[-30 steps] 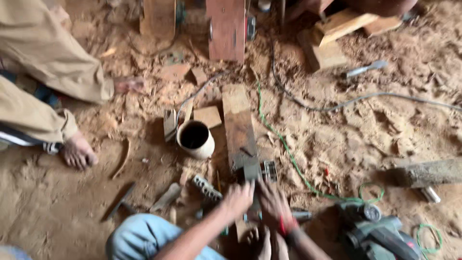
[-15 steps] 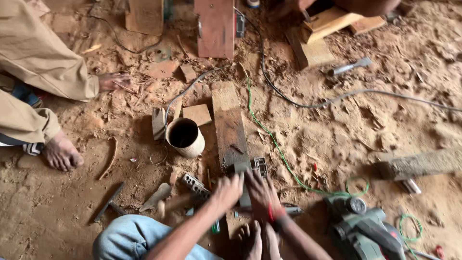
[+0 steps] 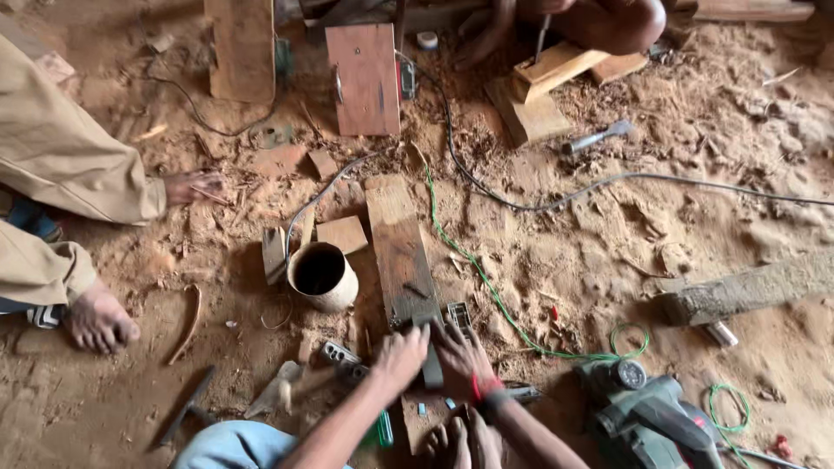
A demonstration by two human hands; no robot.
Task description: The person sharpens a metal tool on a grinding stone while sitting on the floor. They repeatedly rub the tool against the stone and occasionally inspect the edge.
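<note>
— Hands first: where are they?

— Both low over the near end of the dark plank (image 3: 401, 260) on the sawdust floor (image 3: 608, 260). My left hand (image 3: 401, 356) rests on it with fingers loosely bent; my right hand (image 3: 460, 356) lies just beside, fingers spread flat on a small metal tool (image 3: 458, 316). Whether either truly grips anything, I cannot tell.

— What's around them?

— Up and left of my left hand stands a round tin (image 3: 321, 276). Right of my right hand sits a green power planer (image 3: 651, 417), with a green cord (image 3: 486, 287) trailing away from my fingers.
</note>
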